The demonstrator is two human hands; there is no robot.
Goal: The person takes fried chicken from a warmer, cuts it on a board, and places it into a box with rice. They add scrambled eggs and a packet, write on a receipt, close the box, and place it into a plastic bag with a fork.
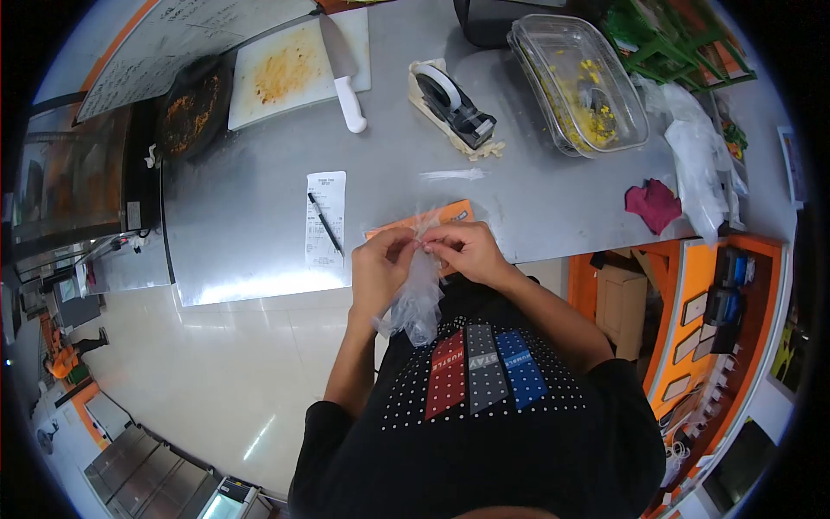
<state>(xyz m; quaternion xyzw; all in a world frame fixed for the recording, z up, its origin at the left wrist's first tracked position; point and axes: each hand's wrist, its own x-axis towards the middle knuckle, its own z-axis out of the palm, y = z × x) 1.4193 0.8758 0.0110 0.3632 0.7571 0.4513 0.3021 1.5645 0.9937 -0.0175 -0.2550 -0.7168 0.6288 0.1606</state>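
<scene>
Where the desk (259, 233) ends mid-frame, a clear plastic bag (418, 301) is pinched in closed grips by raised left hand (380, 266) and right hand (468, 251).

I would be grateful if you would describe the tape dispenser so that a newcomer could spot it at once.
On the steel counter, look between the white cutting board bearing a knife and the clear container of yellow scraps. The tape dispenser sits there. It alone is black with a white roll; its neighbours are flat or transparent.
</scene>
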